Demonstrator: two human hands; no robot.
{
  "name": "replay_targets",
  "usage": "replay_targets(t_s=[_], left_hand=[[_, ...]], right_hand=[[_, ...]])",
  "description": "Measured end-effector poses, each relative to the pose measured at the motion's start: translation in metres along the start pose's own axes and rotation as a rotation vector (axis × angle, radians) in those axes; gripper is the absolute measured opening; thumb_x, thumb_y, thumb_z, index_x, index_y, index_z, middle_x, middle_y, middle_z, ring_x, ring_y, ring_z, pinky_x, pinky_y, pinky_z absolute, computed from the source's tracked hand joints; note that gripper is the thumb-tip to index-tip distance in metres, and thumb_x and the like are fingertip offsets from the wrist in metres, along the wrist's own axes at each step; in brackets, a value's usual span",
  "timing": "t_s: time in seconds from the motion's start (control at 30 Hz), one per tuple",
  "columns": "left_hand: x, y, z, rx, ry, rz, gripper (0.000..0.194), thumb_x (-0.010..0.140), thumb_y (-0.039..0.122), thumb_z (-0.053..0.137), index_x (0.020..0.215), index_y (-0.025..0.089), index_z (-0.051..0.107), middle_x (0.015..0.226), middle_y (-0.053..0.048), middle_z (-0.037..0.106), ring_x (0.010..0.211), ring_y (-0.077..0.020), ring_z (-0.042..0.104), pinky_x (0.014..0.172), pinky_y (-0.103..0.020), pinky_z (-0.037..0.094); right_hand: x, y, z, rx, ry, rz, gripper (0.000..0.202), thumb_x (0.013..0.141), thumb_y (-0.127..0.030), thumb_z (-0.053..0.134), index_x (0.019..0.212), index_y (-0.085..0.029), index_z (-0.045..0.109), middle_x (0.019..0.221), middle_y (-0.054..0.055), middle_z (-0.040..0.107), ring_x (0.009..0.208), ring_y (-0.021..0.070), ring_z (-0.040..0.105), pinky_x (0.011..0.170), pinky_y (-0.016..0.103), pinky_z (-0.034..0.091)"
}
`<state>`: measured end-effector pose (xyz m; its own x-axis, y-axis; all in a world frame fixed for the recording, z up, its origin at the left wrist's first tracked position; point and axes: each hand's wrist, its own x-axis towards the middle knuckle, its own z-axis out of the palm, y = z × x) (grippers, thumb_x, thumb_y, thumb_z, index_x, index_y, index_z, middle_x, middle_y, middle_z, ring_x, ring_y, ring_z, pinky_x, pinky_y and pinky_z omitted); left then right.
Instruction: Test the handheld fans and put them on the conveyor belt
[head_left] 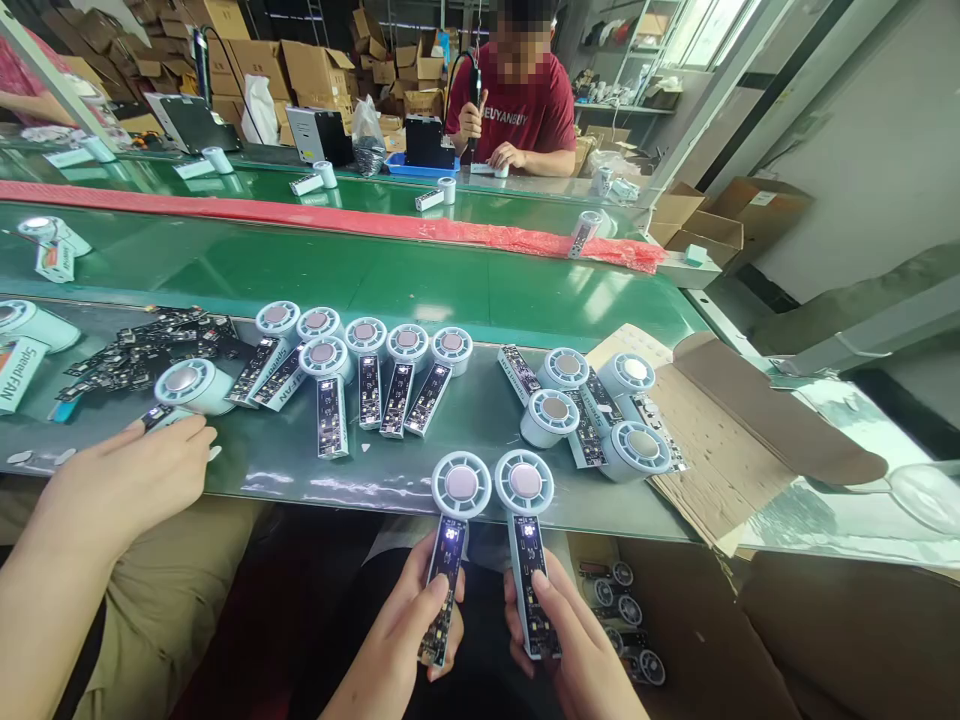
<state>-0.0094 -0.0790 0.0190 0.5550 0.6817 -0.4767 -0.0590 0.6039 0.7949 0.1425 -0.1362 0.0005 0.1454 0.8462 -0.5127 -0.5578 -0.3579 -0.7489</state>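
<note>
My left hand (420, 610) is closed around the handle of a light-blue handheld fan (461, 484), its thumb on the bare circuit board. In my right hand (559, 615) is a second handheld fan (525, 482), gripped the same way with the thumb pressing the board. Both fans stand upright side by side, round heads up, and a small light glows on each board. Just beyond them on the bench, a row of similar fans (367, 340) lies with boards facing up. Another cluster of fans (550, 415) lies to the right.
A co-worker's hand (142, 470) at left holds a fan beside a heap of circuit boards (150, 345). Flattened cardboard (720, 450) lies at right; a box below holds several fans (628, 610). Across the green conveyor (420, 275), another person (514, 110) holds a tool.
</note>
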Motion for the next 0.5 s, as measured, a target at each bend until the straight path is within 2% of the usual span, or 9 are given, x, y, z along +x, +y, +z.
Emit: replay_targets(t_s=[0.17,0.5], left_hand=[[0.001,-0.002,0.000,-0.007,0.020,-0.005,0.026,0.092,0.040,0.035,0.110,0.023,0.034,0.087,0.000,0.041,0.053,-0.0058,0.034,0.047,-0.023,0.026],[0.004,-0.002,0.000,0.023,0.037,-0.013,0.031,0.091,0.042,0.037,0.115,0.024,0.034,0.088,-0.001,0.042,0.053,-0.0060,0.035,0.048,-0.023,0.027]], right_hand=[[0.000,0.002,-0.001,0.000,0.000,0.003,0.034,0.083,-0.053,0.058,0.086,-0.019,0.055,0.067,-0.001,0.049,0.053,0.0102,0.039,0.046,0.021,0.034],[0.001,0.011,-0.002,-0.020,0.069,-0.002,0.043,0.083,-0.053,0.059,0.110,-0.020,0.049,0.064,-0.002,0.050,0.052,0.0118,0.041,0.045,0.023,0.034]])
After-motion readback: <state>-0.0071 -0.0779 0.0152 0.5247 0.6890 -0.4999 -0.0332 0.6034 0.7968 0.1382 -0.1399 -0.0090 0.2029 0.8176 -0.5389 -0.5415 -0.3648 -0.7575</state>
